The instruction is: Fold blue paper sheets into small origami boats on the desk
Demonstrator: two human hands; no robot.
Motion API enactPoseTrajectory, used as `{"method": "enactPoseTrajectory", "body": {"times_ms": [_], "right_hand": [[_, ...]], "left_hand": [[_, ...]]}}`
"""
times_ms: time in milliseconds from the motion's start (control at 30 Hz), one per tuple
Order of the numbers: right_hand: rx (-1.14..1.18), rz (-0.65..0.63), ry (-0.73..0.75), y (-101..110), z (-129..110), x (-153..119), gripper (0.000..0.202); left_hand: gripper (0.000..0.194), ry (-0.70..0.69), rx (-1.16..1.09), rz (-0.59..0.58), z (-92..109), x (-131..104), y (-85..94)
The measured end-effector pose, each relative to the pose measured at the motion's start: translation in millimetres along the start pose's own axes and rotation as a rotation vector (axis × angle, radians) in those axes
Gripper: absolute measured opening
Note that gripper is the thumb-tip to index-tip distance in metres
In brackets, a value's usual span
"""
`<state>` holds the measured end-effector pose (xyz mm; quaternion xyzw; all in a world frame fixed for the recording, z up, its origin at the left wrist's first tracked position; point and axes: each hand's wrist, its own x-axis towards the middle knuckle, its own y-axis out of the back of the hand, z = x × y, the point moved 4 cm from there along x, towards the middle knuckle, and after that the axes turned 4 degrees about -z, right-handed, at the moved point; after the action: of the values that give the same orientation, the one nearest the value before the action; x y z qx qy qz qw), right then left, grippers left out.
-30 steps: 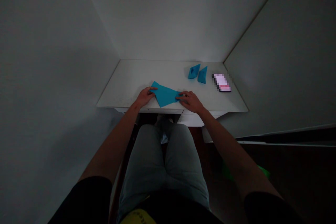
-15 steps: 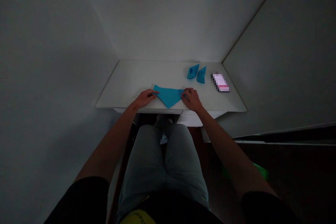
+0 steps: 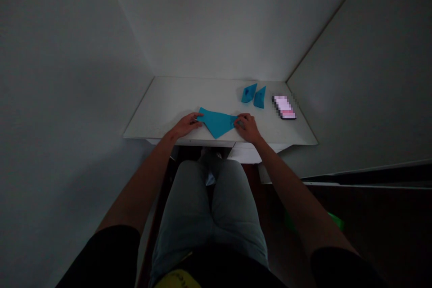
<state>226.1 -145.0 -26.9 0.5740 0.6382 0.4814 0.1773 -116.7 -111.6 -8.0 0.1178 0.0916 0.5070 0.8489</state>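
Coarse pixels blur the phone near the tabletop's right edge. The right hand hides part of the blue paper. The picture's bottom edge crops 2 black sleeves and a yellow print, its lettering unreadable.

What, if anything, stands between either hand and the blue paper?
Nothing visible: the left hand has fingers at one end of the blue paper, the right hand at the other. The folded blue shapes and blurred phone-like object lie farther back, toward the right.
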Motion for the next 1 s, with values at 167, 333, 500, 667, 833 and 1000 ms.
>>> {"method": "enactPoseTrajectory", "body": {"times_ms": [167, 333, 500, 667, 833, 1000], "right_hand": [[0.073, 0.04, -0.005, 3, 4, 3, 0.023], [0.157, 0.048, -0.047, 5, 2, 5, 0.026], [0.373, 0.049, -0.133, 10, 0, 1, 0.034], [0.467, 0.042, -0.143, 12, -4, -1, 0.041], [0.554, 0.049, -0.168, 9, 2, -1, 0.046], [0.747, 0.07, -0.188, 7, 6, -1, 0.084]], "left_hand": [[0.041, -0.012, 0.005, -0.019, 1, 1, -3.7], [0.032, -0.029, 0.085, -0.02, 4, 2, -5.1], [0.031, -0.038, 0.138, -0.021, 5, 3, -5.8], [0.031, -0.037, 0.133, 0.024, 8, 5, -8.5], [0.037, -0.034, 0.046, 0.157, 9, 7, -19.1], [0.068, 0.0, -0.125, 0.283, 6, 10, -32.7]]}}
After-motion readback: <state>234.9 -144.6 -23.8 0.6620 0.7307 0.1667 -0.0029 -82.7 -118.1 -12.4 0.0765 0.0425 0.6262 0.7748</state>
